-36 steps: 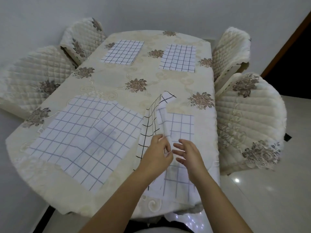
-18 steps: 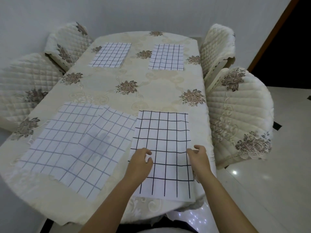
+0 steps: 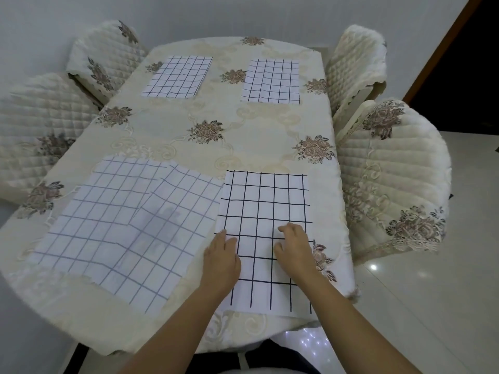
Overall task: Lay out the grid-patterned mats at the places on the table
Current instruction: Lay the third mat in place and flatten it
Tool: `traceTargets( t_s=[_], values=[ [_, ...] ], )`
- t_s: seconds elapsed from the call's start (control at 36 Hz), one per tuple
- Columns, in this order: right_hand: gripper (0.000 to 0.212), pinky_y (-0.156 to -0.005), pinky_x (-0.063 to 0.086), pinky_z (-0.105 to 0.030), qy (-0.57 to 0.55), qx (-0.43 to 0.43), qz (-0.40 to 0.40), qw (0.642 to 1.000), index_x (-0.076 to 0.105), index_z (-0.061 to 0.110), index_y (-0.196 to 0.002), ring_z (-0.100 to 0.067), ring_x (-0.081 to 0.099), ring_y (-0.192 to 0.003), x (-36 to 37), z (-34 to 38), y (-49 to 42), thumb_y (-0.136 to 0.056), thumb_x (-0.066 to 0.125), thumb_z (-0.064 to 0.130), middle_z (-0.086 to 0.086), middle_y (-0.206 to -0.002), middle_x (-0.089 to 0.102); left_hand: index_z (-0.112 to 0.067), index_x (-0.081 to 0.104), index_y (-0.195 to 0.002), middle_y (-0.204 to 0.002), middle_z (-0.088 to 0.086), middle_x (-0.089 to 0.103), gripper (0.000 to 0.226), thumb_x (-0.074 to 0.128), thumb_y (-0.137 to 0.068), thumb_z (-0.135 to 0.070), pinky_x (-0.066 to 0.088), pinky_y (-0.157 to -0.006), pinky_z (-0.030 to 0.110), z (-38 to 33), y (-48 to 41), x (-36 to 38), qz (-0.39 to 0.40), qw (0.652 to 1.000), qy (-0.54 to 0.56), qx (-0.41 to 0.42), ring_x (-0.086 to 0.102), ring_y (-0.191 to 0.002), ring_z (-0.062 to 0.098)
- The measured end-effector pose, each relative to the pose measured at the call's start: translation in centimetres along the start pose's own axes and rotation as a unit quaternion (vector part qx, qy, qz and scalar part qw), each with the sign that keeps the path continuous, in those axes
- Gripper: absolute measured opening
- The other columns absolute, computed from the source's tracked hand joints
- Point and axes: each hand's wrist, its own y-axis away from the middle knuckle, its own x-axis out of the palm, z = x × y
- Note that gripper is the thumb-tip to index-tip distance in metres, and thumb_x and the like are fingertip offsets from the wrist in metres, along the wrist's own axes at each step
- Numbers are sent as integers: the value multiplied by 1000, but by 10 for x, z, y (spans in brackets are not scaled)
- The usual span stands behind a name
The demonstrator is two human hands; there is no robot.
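A white mat with a bold black grid (image 3: pixel 266 206) lies flat at the near right place of the table (image 3: pixel 251 141). My left hand (image 3: pixel 222 259) rests flat on its left edge, fingers straight. My right hand (image 3: pixel 293 247) presses on its right part with fingers slightly bent. To the left, two paler grid mats (image 3: pixel 113 220) lie overlapping, face down, one at an angle over the other. Two more grid mats lie at the far end: one far left (image 3: pixel 179 76), one far right (image 3: pixel 271 81).
The table wears a cream cloth with brown flower prints. Quilted covered chairs stand around it: two on the left (image 3: pixel 40 125), two on the right (image 3: pixel 388 179). A shiny tiled floor (image 3: pixel 432 306) lies to the right, a dark doorway at the upper right.
The bold-grid mat, half folded a second ago, now lies unfolded and flat. Both hands have moved inward onto its near half, smoothing it.
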Motion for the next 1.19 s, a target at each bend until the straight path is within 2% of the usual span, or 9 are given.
traceTargets(
  t_s=[0.11,0.25,0.31,0.36,0.42,0.56,0.86,1.06,1.19],
  values=[
    [49,-112,16,-29,51,-3,11,999,43,11,-135,-24,18,-140,-6,-12,3,-89,54,23,-12,-150,25,-3,50,-123,-129,14,46,35,52,-89,-9,42,-90,35,7,-4,-6,-95,984,104,-105,43,-119,30],
    [58,-116,17,-36,105,-4,48,993,38,16,-137,-23,6,-144,-10,-19,4,-87,59,36,-12,-154,13,-1,49,-110,-106,15,53,30,60,-86,-15,41,-66,31,8,-26,-21,-65,933,238,-263,56,-92,31],
    [59,-116,17,-40,114,3,52,992,37,19,-138,-24,4,-144,-8,-17,1,-86,59,38,-10,-155,11,-4,49,-84,-78,9,52,14,60,-85,-13,37,-53,25,11,-37,-25,-45,922,260,-283,52,-65,23],
    [59,-116,17,-42,123,8,53,991,37,20,-137,-25,3,-144,-6,-16,0,-86,59,39,-9,-156,10,-11,34,-58,-56,1,37,35,58,-84,-8,25,-41,19,16,-46,-27,-25,928,253,-274,34,-46,14],
    [58,-115,17,-43,123,9,50,991,37,20,-137,-25,4,-144,-5,-15,-1,-86,58,39,-10,-155,11,-12,29,-50,-50,1,32,43,57,-84,-7,21,-34,17,20,-53,-30,1,926,254,-279,29,-43,14],
    [54,-114,20,-46,118,14,47,992,39,19,-134,-25,5,-144,-4,-15,-4,-87,56,40,-9,-155,12,-13,38,-49,-51,3,36,40,56,-83,-5,28,-49,21,26,-64,-29,36,921,272,-275,35,-47,16],
    [56,-113,23,-46,85,31,33,995,39,17,-136,-26,8,-144,-12,-8,-23,-88,56,39,-8,-155,12,-12,44,-54,-60,9,47,33,57,-84,-6,39,-67,28,27,-79,-32,32,915,309,-258,50,-69,22],
    [56,-113,24,-43,83,42,36,995,37,18,-138,-23,8,-143,-12,-3,-33,-89,55,38,-6,-156,13,-9,40,-46,-51,7,42,42,58,-84,-5,33,-56,25,30,-95,-37,34,917,304,-255,40,-50,20],
    [57,-113,24,-43,91,50,37,994,36,17,-140,-23,9,-144,-12,3,-47,-90,53,38,-7,-156,13,-12,43,-52,-55,6,44,36,58,-85,-8,37,-56,25,30,-116,-40,50,919,296,-255,43,-52,21]
  ],
)
